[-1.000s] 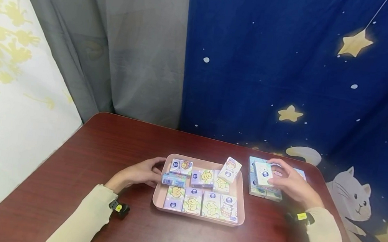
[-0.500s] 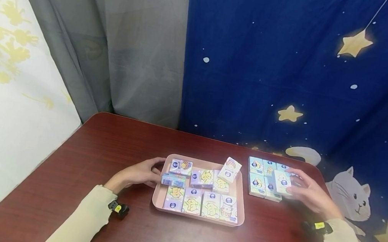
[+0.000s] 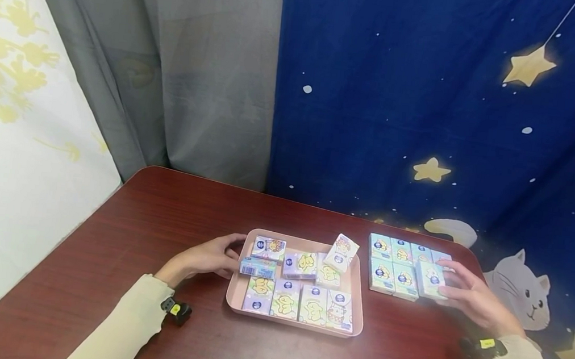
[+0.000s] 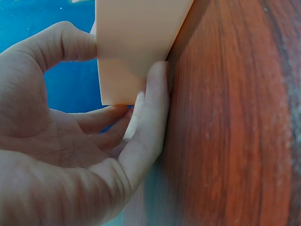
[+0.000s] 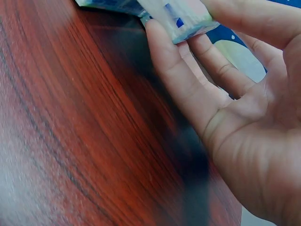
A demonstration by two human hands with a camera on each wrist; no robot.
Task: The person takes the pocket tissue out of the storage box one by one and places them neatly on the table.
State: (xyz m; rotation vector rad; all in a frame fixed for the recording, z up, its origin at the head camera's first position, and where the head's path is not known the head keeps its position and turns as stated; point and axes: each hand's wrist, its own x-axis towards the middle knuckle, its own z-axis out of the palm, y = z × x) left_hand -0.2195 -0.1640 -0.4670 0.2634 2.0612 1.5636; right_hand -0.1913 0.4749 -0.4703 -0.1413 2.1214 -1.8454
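Note:
In the head view my left hand (image 3: 211, 257) holds the left end of a pink tray (image 3: 300, 325). The left wrist view shows the thumb against the tray's wall (image 4: 131, 61) and a finger low along it, by the tabletop. Purple and white pocket tissue packs (image 3: 285, 299) lie in the tray, with a blue one (image 3: 257, 267) on its side at the left. My right hand (image 3: 477, 296) pinches a light blue tissue pack (image 3: 430, 280) between thumb and fingers, at the front right of a block of blue tissue packs (image 3: 380, 274) laid in two rows.
The dark red wooden table (image 3: 187, 205) runs back to a grey curtain (image 3: 219, 82) and a blue star-patterned curtain (image 3: 356, 94). One white tissue pack (image 3: 341, 252) leans askew over the tray's back right corner. A white patterned panel (image 3: 25, 179) stands at the left.
My right hand has carried its tissue pack rightward over the blue block, from its left part to the front row's right end. The left hand and the tray have stayed put.

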